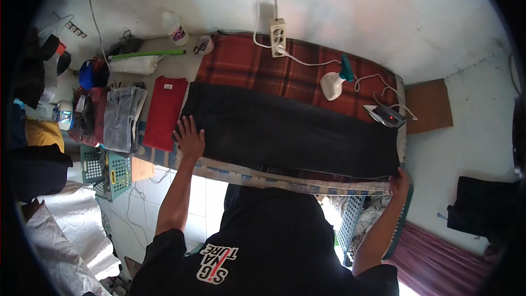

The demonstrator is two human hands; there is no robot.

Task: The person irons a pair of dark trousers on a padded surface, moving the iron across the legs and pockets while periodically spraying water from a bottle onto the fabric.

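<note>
Black folded trousers (287,131) lie lengthwise across a red plaid cloth (242,63) on the table. Flat on their left end rests my left hand (191,139), fingers spread. At the near right corner, my right hand (399,184) grips the fabric's edge between thumb and fingers. An iron (388,116) with a lit red light sits beyond the trousers' right end. Behind them stands a white spray bottle (331,86) with a teal trigger head. Just left of my left hand is a folded red shirt (164,113).
Folded grey jeans (119,117) lie farther left. A power strip (278,38) on the wall feeds the iron's white cord (310,64). Perforated baskets stand below: a green one (121,174) at left, another (351,224) with clothes at right. A plastic bottle (176,31) stands at the back.
</note>
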